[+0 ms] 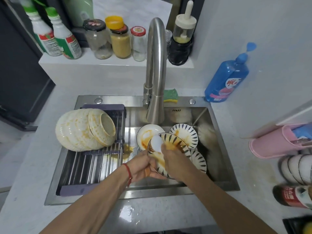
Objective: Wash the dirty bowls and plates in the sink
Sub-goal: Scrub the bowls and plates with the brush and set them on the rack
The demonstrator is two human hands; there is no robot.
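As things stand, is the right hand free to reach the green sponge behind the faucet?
Probably not yet: the right hand is on the held plate, and the faucet stands partly before the sponge.

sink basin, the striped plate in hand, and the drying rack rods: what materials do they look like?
Sink basin: looks like brushed stainless steel, grey with soft reflections.
Striped plate, held by left hand and right hand: likely glazed ceramic, glossy white with dark painted strokes.
Rack rods: shiny metal, probably steel; end bars look like matte purple plastic.
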